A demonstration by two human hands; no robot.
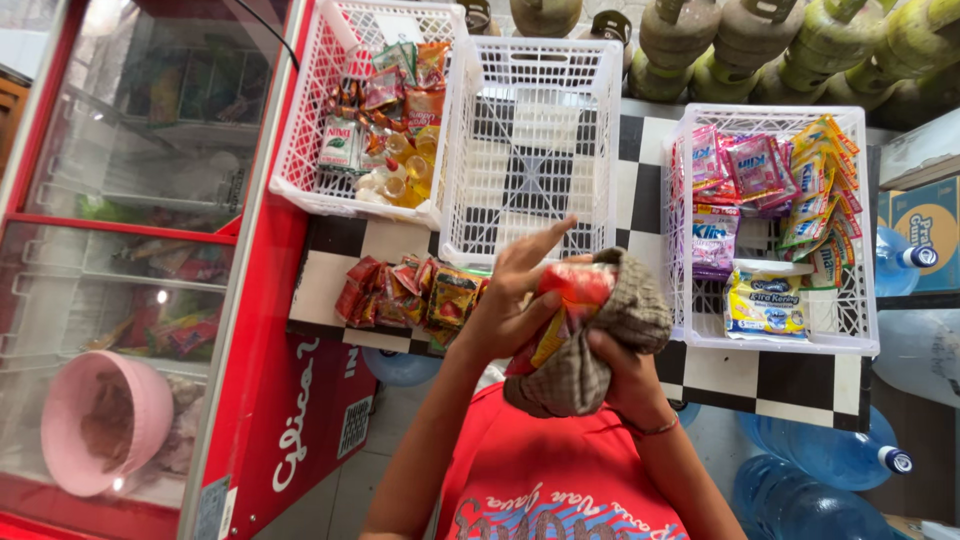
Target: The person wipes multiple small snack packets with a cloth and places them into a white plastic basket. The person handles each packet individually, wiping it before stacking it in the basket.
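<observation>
My left hand [510, 300] holds a red and orange snack packet [565, 300] close in front of me, index finger stretched up. My right hand [625, 375] presses a brownish checked cloth [600, 350] against that packet, the cloth wrapping over its right side. Both hands hover above the near edge of a black-and-white checkered counter [640, 190]. Directly behind the hands stands an empty white plastic basket [530, 130]. A pile of red and orange snack packets [410, 295] lies on the counter just left of my left hand.
A white basket [370, 110] at the left holds packets and small jelly cups. Another white basket [770, 220] at the right holds sachets. A red glass-top freezer [150, 250] with a pink bowl [100, 420] stands left. Green gas cylinders [780, 45] line the back; blue water jugs [820, 455] sit below.
</observation>
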